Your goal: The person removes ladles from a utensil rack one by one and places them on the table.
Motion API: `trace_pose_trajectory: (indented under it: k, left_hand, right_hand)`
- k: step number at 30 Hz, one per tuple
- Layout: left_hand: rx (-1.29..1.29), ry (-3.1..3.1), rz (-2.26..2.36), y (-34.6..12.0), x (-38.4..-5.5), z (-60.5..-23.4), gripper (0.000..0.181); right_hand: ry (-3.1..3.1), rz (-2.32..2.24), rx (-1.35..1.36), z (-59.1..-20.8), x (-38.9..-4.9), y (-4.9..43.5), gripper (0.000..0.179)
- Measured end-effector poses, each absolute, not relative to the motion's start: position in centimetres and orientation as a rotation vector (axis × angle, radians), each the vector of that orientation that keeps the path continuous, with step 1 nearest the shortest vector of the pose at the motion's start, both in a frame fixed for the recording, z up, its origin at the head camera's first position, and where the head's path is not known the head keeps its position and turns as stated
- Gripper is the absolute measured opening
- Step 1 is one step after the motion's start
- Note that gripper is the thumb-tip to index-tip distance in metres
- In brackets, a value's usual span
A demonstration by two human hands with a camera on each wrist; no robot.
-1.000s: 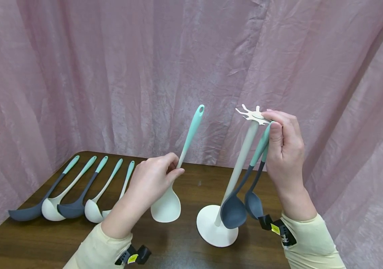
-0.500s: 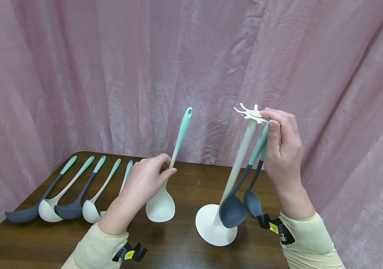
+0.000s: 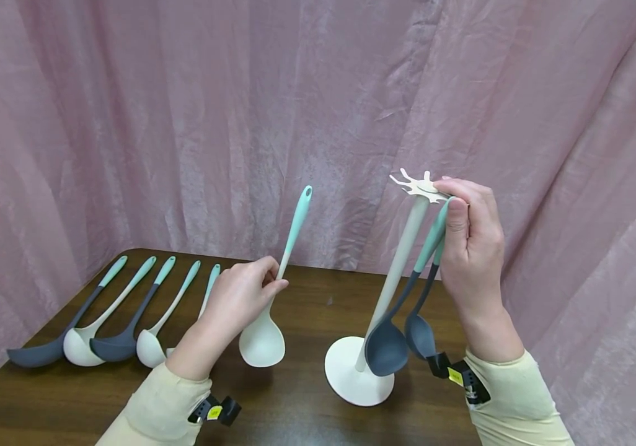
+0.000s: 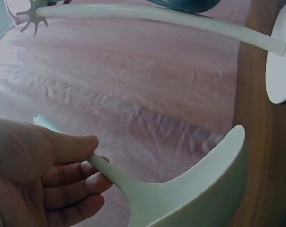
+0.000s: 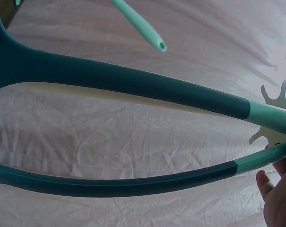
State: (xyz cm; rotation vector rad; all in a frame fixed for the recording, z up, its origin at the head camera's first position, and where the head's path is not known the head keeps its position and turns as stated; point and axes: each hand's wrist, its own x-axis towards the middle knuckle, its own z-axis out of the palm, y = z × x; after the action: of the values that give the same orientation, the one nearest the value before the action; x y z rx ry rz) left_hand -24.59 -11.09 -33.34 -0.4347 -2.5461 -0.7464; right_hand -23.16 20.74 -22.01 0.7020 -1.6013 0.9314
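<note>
In the head view my left hand (image 3: 242,291) pinches a white ladle (image 3: 262,341) with a mint handle by its neck. It is held upright, bowl down, left of a white utensil stand (image 3: 398,266). The left wrist view shows thumb and fingers around the neck, above the wide, curved bowl (image 4: 204,194). My right hand (image 3: 474,241) grips the edge of the stand's hooked top, index finger on top and thumb below beside the handle ends. A larger dark spoon (image 3: 387,347) and a smaller dark spoon (image 3: 421,334) hang there, their handle tips partly hidden by that hand.
Several utensils lie in a row at the left of the wooden table (image 3: 301,409), including a dark ladle (image 3: 114,347) and a white ladle (image 3: 150,350). My left forearm covers part of the rightmost one. A pink curtain (image 3: 318,111) hangs behind.
My left hand has moved the white ladle left, away from the stand, and its handle end sits slightly lower. The right hand keeps its grip at the stand's top.
</note>
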Motion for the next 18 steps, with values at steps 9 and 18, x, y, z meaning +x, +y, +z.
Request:
trace_pose_trajectory:
  k: [9,18]
  left_hand:
    - [-0.425,-2.579,-0.736,-11.1,-25.7,-34.2,0.019]
    - [-0.395,-2.594,-0.742,-11.4,-26.6,-35.2,0.02]
  right_hand:
    - [-1.593,0.943,0.703,-22.0,-23.3,21.0,0.038]
    - [-1.6,0.94,0.698,-22.0,-23.4,21.0,0.038]
